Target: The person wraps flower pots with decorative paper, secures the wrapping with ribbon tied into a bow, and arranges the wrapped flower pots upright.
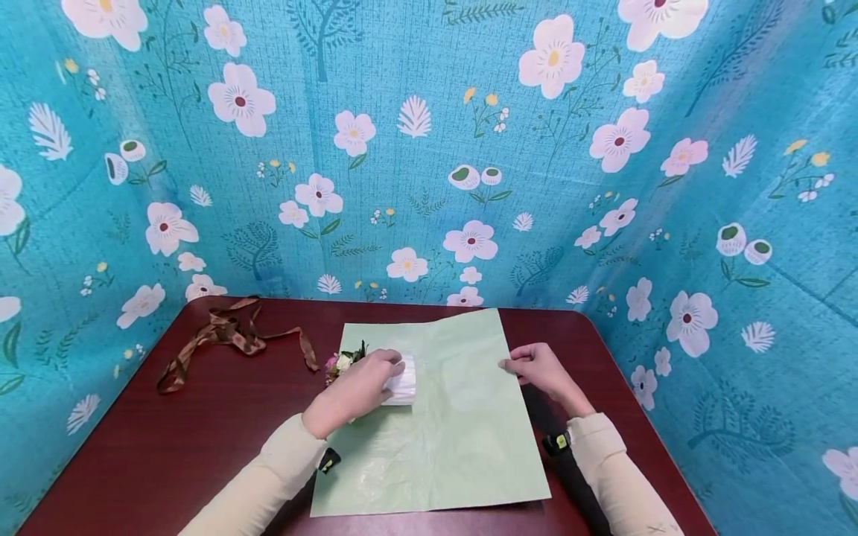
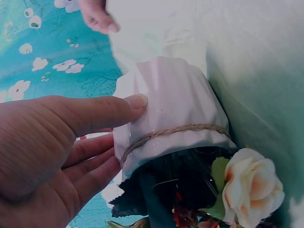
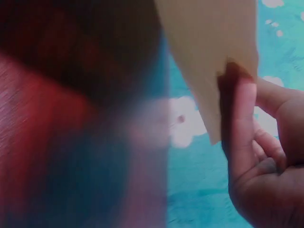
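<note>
A white fluted vase [image 1: 403, 385] lies on its side over the left half of a pale green paper sheet [image 1: 472, 432]. My left hand [image 1: 358, 391] grips it, the thumb along one side and the fingers on the other. Twine [image 2: 175, 131] circles the vase near its mouth, where a cream rose [image 2: 254, 187] and dark leaves [image 2: 135, 192] stick out. With thumb and forefinger, my right hand [image 1: 541, 370] pinches the paper's right edge, which is raised off the table. In the right wrist view the paper [image 3: 213, 42] hangs between those fingers.
A brown ribbon [image 1: 231, 333] lies loosely tangled at the back left of the dark red table [image 1: 154, 454]. Blue flowered cloth [image 1: 415, 149] hangs behind the table and along both sides. Each wrist wears a small black device [image 1: 556, 442].
</note>
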The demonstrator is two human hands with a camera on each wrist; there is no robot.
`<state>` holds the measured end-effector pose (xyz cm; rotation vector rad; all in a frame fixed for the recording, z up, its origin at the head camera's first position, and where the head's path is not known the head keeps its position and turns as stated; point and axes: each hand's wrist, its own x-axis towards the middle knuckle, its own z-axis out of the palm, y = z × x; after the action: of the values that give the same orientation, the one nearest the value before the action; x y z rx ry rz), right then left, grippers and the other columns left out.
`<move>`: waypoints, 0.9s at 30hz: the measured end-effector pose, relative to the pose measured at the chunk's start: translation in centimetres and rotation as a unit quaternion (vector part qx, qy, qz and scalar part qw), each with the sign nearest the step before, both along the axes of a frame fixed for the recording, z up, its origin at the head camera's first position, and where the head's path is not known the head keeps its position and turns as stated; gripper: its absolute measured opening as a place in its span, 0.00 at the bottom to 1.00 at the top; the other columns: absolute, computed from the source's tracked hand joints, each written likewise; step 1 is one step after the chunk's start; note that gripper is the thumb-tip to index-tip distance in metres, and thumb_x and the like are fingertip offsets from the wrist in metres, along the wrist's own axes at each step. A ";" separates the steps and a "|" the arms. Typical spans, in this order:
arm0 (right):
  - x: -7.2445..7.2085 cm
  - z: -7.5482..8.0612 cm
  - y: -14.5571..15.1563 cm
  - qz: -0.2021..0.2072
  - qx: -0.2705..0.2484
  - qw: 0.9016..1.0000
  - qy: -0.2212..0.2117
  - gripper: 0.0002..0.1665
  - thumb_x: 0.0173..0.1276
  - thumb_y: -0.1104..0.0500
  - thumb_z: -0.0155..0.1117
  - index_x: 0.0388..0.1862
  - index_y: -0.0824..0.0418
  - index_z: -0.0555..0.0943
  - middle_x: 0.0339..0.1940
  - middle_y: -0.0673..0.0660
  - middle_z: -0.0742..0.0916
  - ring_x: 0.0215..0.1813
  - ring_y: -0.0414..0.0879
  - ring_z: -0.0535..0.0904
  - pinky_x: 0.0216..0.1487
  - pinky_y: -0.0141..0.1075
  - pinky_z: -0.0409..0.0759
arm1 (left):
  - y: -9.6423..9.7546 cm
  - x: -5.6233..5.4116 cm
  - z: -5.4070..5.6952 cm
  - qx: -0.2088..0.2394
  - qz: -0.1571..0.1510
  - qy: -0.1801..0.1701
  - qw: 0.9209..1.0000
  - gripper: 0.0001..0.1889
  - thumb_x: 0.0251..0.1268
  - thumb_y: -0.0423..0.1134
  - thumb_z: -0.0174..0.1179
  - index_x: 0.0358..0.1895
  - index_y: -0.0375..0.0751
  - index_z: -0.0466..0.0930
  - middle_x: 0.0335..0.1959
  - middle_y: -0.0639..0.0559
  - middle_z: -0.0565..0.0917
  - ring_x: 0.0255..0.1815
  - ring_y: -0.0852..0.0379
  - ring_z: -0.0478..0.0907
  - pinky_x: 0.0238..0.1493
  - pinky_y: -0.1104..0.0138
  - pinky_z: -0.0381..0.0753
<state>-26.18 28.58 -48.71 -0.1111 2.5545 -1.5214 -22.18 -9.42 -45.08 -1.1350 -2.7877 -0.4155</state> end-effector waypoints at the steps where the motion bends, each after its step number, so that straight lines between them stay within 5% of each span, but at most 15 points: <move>1: 0.0 0.4 -0.2 -0.001 -0.004 1.000 0.010 0.19 0.68 0.54 0.73 0.44 0.70 0.86 0.33 0.57 0.91 0.33 0.45 0.87 0.37 0.41 0.88 | -0.1 0.0 0.0 0.000 0.000 -0.003 1.000 0.20 0.60 0.32 0.73 0.55 0.32 0.85 0.57 0.38 0.82 0.60 0.44 0.80 0.58 0.57 0.82; 13: 0.8 5.9 -4.8 0.035 -0.050 0.995 0.075 0.15 0.69 0.57 0.71 0.45 0.69 0.88 0.33 0.62 0.91 0.24 0.47 0.85 0.33 0.40 0.88 | -0.7 -0.3 -0.1 0.038 -0.012 -0.034 0.999 0.20 0.63 0.33 0.71 0.57 0.29 0.84 0.60 0.36 0.81 0.62 0.42 0.78 0.60 0.55 0.81; 27: 0.8 9.1 -10.2 0.038 -0.043 0.994 0.088 0.12 0.66 0.55 0.74 0.38 0.64 0.90 0.28 0.59 0.90 0.25 0.52 0.86 0.33 0.45 0.88 | -0.8 -0.7 -0.8 0.113 -0.008 -0.036 0.993 0.12 0.68 0.35 0.66 0.51 0.33 0.87 0.55 0.40 0.83 0.58 0.44 0.79 0.60 0.53 0.80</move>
<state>-25.42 18.36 -39.61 -0.3638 2.5819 -1.6616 -22.89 -10.20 -45.87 -1.1101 -2.7053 -0.7655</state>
